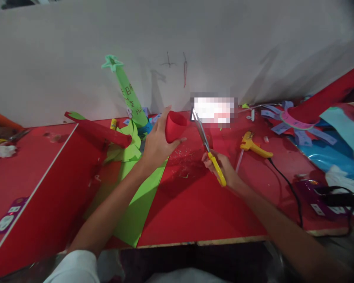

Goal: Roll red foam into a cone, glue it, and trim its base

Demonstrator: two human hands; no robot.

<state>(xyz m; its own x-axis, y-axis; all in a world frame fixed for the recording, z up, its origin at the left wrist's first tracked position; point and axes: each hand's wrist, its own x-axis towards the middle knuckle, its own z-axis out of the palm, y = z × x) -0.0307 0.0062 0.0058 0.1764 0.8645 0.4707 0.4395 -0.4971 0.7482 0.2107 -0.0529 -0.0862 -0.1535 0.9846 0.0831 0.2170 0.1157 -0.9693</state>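
Observation:
My left hand (159,143) is wrapped round a small red paper tube (176,125), holding its round opening up above the red table (188,220). The thumb lies near the tube's lower right side. To the right, my right hand (220,167) grips yellow-handled scissors (209,148), whose metal blades point up and to the left, apart from the tube. The blades look closed or nearly so. Small scraps lie on the table between my hands. Green paper sheets (138,206) lie beneath and beside my left forearm.
Behind my left hand stands a green paper tower (128,92) with a star top. A yellow glue gun (255,146) with a black cord lies at right, near a red tube (327,102) with a pink ring. A red divider (56,188) rises at left.

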